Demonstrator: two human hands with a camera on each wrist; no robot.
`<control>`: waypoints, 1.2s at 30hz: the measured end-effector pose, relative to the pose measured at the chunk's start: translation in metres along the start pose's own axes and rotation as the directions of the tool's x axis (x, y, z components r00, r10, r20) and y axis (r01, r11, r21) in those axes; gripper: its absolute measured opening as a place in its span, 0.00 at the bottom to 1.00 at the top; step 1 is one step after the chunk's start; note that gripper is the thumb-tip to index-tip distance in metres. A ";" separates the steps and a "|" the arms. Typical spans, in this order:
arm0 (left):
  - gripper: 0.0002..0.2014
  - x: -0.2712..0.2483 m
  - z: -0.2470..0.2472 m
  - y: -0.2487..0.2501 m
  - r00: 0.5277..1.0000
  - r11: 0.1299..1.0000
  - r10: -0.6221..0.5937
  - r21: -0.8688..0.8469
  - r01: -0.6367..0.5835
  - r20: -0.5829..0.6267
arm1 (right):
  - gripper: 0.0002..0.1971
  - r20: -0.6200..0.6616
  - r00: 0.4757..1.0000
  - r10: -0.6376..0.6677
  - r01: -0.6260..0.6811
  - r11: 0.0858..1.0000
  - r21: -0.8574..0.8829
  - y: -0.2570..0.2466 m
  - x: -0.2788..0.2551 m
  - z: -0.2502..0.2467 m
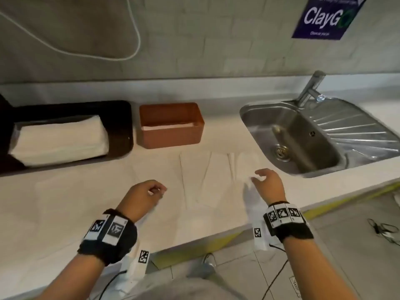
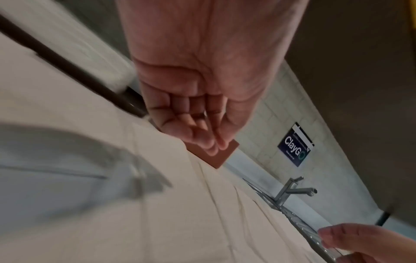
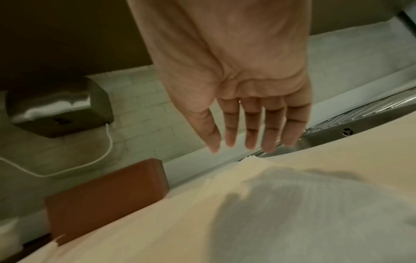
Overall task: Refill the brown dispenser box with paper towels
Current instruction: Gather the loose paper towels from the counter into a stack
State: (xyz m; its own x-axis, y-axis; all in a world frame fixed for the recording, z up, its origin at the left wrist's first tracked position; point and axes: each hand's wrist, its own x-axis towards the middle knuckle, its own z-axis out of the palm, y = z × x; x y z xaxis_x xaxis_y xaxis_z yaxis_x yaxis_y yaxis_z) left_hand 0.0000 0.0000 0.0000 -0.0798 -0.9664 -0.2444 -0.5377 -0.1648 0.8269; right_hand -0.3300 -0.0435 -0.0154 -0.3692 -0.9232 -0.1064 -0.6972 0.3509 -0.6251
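We see a matt brown plastic-looking dispenser box (image 1: 171, 126), a glossy dark tray (image 1: 121, 126) holding soft white paper towels (image 1: 60, 139), thin creased paper sheets (image 1: 199, 180) on the smooth pale counter (image 1: 65, 202), and a shiny metal sink (image 1: 303, 137) with ribbed drainer.

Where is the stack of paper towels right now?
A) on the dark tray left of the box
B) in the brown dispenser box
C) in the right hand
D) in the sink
A: the stack of paper towels lies on the dark tray, left of the brown dispenser box.
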 end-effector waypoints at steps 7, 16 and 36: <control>0.17 0.099 0.061 0.044 0.962 0.949 -0.210 0.200 0.244 -0.174 | 0.38 0.183 0.968 0.171 -0.108 0.944 -0.312 0.006 0.047 0.000; 0.33 0.131 0.090 0.061 0.861 0.748 -0.458 0.428 0.507 -0.221 | 0.33 0.341 0.924 0.174 -0.088 0.963 -0.253 0.013 0.079 0.000; 0.30 0.112 0.060 0.040 0.941 0.904 -0.314 -0.342 0.255 -0.130 | 0.08 0.539 0.823 0.180 -0.449 0.788 0.422 -0.016 0.048 0.025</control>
State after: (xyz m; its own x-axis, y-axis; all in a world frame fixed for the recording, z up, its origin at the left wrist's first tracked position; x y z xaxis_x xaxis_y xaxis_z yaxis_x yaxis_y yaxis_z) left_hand -0.0810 -0.1033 -0.0247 0.2028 -0.8828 -0.4238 -0.2191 -0.4627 0.8590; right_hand -0.3213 -0.0972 -0.0300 -0.0983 -0.7810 -0.6167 -0.1240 0.6245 -0.7711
